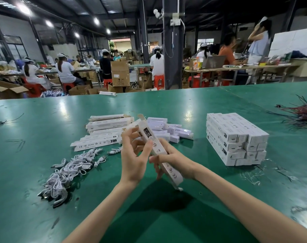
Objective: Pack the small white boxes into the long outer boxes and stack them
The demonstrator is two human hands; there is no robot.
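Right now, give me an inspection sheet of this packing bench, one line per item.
Surface: green table, scuffed.
Job's things: long outer box in hand, top flap open; flat outer boxes; small white boxes; finished stack at right.
Clutter: tape scraps.
Grips: left hand touches the box; right hand holds it.
Cables: white cable pile; dark wire bundle.
Surroundings: seated workers, cartons.
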